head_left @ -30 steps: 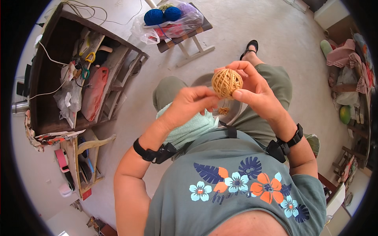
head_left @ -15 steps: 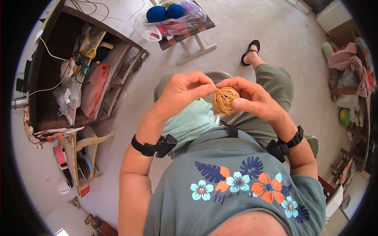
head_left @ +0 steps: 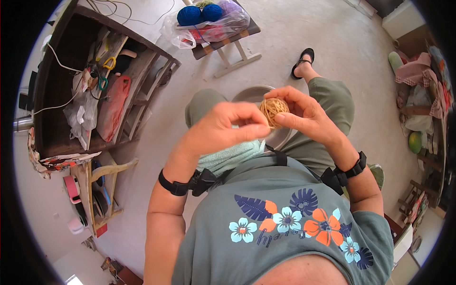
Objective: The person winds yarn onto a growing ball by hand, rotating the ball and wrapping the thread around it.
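A small ball of tan yarn [head_left: 274, 112] sits in my right hand [head_left: 304, 111], gripped between the thumb and curled fingers. Close beside it, my left hand [head_left: 232, 124] is closed in a pinch at the ball's lower left; a strand of the yarn seems to run to those fingertips, though it is thin and partly blurred. Beneath the hands a round metal basin [head_left: 254, 92] shows between my legs. A pale green towel [head_left: 228, 159] lies over my left thigh, partly covered by the left hand.
Ahead stands a small stool [head_left: 237, 45] bearing a plastic bag with blue yarn balls [head_left: 189, 15]. To the left, a dark wooden cabinet [head_left: 52, 85] holds scissors [head_left: 109, 63] and plastic bags. Along the right are cloths [head_left: 418, 69] and a green fruit-like object [head_left: 414, 141].
My left hand has swung down and nearer to me, from the ball's upper left to its lower left. The ball has shifted slightly away from me in my right hand.
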`<action>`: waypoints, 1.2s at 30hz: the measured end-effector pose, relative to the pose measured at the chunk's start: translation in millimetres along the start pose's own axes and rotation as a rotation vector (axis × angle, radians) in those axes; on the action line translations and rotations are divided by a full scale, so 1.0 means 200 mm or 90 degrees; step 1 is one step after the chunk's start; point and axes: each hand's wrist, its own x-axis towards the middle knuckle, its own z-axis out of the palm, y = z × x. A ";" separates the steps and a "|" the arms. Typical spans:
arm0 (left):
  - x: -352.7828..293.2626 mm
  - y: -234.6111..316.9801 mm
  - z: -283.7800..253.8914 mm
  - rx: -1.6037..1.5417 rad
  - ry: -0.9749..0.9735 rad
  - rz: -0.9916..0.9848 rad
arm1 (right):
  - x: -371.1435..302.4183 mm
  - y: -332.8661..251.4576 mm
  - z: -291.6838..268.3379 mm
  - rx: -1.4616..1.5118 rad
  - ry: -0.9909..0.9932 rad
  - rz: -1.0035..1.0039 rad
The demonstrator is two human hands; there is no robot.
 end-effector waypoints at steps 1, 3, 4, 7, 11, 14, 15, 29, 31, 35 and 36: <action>0.01 0.05 -0.04 0.040 -0.003 0.016 | 0.00 0.00 0.01 0.011 -0.017 -0.006; 0.03 0.06 -0.07 0.053 0.015 0.017 | -0.01 -0.02 0.00 0.012 -0.065 0.012; 0.04 0.07 -0.08 0.067 0.035 0.019 | -0.01 -0.03 0.00 0.013 -0.114 0.030; 0.07 -0.03 -0.09 0.057 0.076 0.037 | -0.03 -0.04 -0.02 0.020 -0.175 0.037; 0.11 -0.23 -0.06 -0.105 0.154 0.056 | -0.02 -0.02 -0.04 0.137 -0.139 -0.023; 0.11 -0.29 -0.01 -0.140 0.146 0.024 | -0.01 -0.03 -0.04 0.225 -0.066 -0.032; 0.10 -0.29 0.00 -0.123 0.144 0.005 | 0.00 -0.03 -0.03 0.249 -0.050 -0.060; 0.08 -0.05 -0.06 -0.074 0.039 0.046 | -0.01 -0.01 -0.02 -0.002 -0.071 0.038; 0.09 -0.08 -0.07 -0.045 0.055 0.053 | -0.02 -0.04 -0.03 0.010 -0.109 0.065; 0.13 -0.18 -0.04 -0.059 0.131 0.029 | -0.03 -0.04 -0.03 0.070 -0.118 0.029; 0.13 -0.20 -0.03 -0.070 0.157 0.019 | -0.03 -0.05 -0.02 0.105 -0.090 -0.013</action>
